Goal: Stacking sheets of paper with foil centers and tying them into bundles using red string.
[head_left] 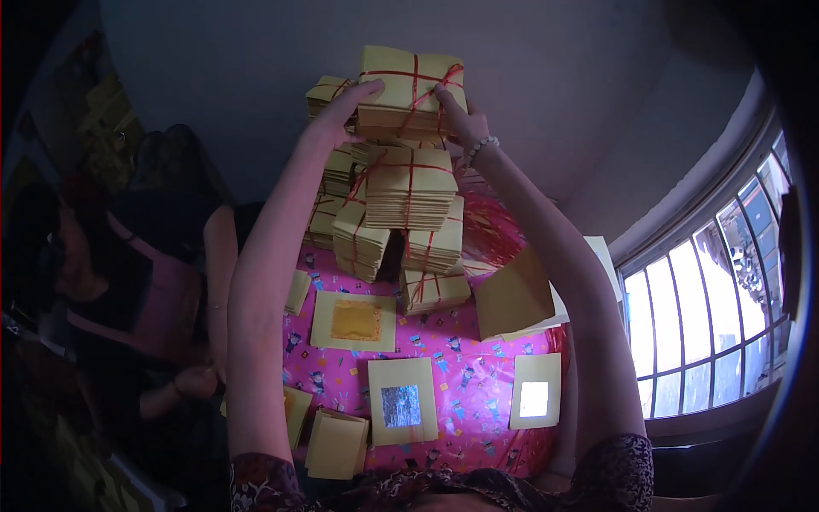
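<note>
The fingers (pixel 363 91) of the left hand (pixel 341 113) and right hand (pixel 463 121) are clasping opposite sides of a rectangular tan paper bundle (pixel 394 88), red-ribbon-tied, near similar stacked bundles (pixel 392 183).

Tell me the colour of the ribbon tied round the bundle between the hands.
The ribbon is red, best seen in the head view, crossing atop the bundle.

matt paper bundles (pixel 397 92), glossy tablecloth (pixel 478 397)
</note>
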A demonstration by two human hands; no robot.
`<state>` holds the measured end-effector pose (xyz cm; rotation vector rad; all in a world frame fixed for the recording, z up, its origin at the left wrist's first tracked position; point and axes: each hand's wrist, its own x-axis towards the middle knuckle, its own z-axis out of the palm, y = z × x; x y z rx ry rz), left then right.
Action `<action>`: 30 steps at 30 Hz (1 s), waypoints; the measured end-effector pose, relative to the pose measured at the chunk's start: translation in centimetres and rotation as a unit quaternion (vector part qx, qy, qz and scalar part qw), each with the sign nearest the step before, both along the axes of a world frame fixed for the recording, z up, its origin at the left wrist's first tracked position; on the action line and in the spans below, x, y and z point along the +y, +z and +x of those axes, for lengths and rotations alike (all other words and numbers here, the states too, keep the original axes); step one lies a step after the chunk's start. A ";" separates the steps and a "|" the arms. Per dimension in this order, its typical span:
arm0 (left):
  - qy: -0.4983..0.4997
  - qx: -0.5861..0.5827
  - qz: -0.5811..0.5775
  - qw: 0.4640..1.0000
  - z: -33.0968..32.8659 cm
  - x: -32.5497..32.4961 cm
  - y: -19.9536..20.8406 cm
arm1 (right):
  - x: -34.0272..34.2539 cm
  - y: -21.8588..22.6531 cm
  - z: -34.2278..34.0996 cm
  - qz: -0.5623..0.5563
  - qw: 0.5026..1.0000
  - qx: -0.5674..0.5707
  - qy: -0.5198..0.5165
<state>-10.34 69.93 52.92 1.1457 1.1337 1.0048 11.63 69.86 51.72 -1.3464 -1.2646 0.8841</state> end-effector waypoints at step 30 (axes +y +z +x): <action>0.329 0.036 0.312 0.891 9.0 -23.3 -20.8 | -19.8 -16.7 7.0 0.206 0.921 -0.251 0.215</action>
